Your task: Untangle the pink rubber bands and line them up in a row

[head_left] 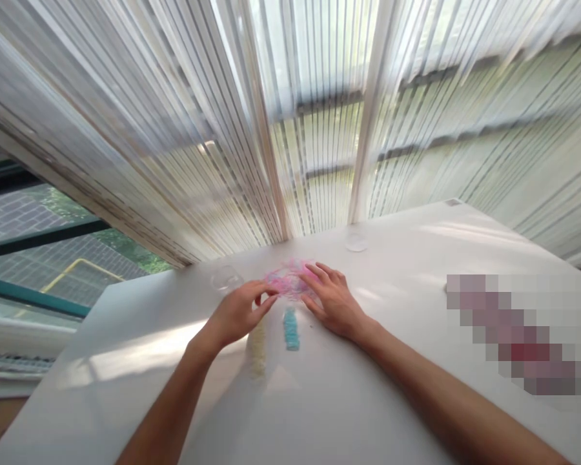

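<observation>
A flat, roundish mass streaked pink and pale blue lies on the white table between my hands; its material is too blurred to tell, perhaps clay or slime. My left hand is at its left edge, with thumb and index finger closed together at the rim. Over the right side, my right hand has its fingers spread, touching the mass, and its thumb apart. Just below sits a ridged turquoise strip. A pale yellow strip lies beside it, its upper end near my left hand.
Two clear round dishes or lids stand towards the back: one behind my left hand, another by the curtain. A striped string curtain hangs along the white table's far edge. At right, a pixelated patch hides something reddish.
</observation>
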